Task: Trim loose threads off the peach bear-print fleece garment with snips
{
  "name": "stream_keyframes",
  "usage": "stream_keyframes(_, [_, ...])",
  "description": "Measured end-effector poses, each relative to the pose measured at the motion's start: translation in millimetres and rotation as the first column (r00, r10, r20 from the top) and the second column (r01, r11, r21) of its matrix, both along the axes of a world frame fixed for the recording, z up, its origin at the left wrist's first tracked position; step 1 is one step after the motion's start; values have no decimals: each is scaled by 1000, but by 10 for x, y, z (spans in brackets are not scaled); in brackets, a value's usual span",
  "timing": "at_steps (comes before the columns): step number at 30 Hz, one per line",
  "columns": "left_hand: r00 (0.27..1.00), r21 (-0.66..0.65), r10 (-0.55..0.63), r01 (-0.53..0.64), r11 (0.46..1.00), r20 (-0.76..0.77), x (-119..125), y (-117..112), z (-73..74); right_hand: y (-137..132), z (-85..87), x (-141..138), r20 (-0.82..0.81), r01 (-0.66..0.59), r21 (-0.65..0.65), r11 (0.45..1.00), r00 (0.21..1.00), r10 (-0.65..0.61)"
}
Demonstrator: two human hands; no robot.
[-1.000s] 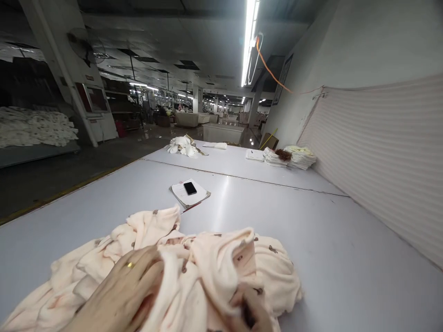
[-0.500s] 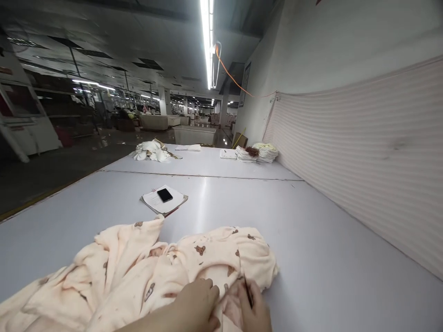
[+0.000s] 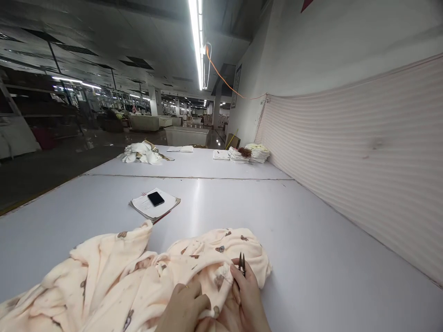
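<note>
A peach-coloured plush garment [image 3: 114, 272] with a small brown bear print lies bunched along the front of the table. My left hand [image 3: 188, 304] is closed on a fold of it, fingers curled into the cloth. My right hand [image 3: 246, 290] holds a pair of thread snips [image 3: 241, 263], their two dark blades pointing up and slightly apart. Thumb and fingers of that same hand also pinch the garment's edge, where a whitish seam end shows. Part of the snips' handle is hidden inside the right hand.
Beyond the garment, a black phone [image 3: 156, 198] rests on papers [image 3: 165, 203] on the pale table [image 3: 228, 207]. Farther back lie a white cloth heap [image 3: 141, 152] and folded stacks [image 3: 258, 153]. A striped pinkish sheet [image 3: 346, 147] covers the right wall.
My right hand has turned, so the snips' blades now point upward, and it pinches a lifted garment edge. My left hand has shifted a little left on the cloth. The camera view has swung slightly right.
</note>
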State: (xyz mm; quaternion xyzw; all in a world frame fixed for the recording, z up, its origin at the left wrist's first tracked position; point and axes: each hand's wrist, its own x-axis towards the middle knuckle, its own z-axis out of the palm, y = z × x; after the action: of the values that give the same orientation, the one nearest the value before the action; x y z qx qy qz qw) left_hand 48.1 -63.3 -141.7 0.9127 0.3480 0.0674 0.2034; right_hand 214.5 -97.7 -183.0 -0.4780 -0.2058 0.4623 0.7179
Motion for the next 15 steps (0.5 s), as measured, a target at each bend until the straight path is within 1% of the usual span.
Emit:
stream_keyframes(1, [994, -36, -4, 8, 999, 109, -1, 18, 25, 1, 38, 19, 11, -3, -20, 1000, 1000, 3])
stream_keyframes(2, [974, -127, 20, 8, 992, 224, -1, 40, 66, 12, 70, 37, 49, 8, -39, 999, 999, -7])
stream_keyframes(3, [942, -270, 93, -2, 963, 323, -3, 67, 116, 30, 98, 50, 122, 33, -50, 998, 992, -27])
stream_keyframes(4, [898, -441, 202, -9, 897, 391, -7, 101, 167, 53, 121, 60, 204, 60, -51, 997, 978, -49])
stream_keyframes(5, [845, -607, 326, -1, 795, 425, -13, 141, 208, 76, 140, 64, 279, 77, -42, 996, 958, -62])
stream_keyframes(6, [787, -739, 442, 25, 673, 429, -24, 185, 232, 96, 156, 65, 338, 79, -27, 997, 939, -65])
stream_keyframes(7, [728, -827, 540, 66, 559, 423, -38, 232, 237, 110, 167, 65, 380, 69, -11, 998, 923, -60])
stream_keyframes(8, [668, -876, 617, 113, 469, 416, -56, 278, 222, 117, 176, 64, 413, 48, 5, 999, 910, -46])
stream_keyframes(9, [617, -901, 672, 153, 406, 408, -75, 320, 192, 116, 182, 64, 447, 20, 14, 1000, 894, -24])
stream_keyframes(10, [586, -916, 709, 175, 361, 391, -93, 353, 157, 106, 187, 62, 483, -11, 16, 1000, 876, 3])
stream_keyframes(11, [569, -926, 733, 180, 332, 373, -107, 375, 124, 91, 193, 56, 521, -40, 16, 999, 853, 26])
stream_keyframes(12, [561, -929, 743, 179, 323, 366, -115, 384, 101, 72, 200, 44, 558, -67, 16, 998, 829, 47])
stream_keyframes(14, [576, -921, 722, 173, 350, 382, -107, 364, 100, 34, 217, -6, 624, -124, 28, 992, 777, 80])
stream_keyframes(15, [603, -912, 692, 169, 375, 396, -94, 338, 121, 19, 223, -43, 648, -143, 38, 989, 757, 84])
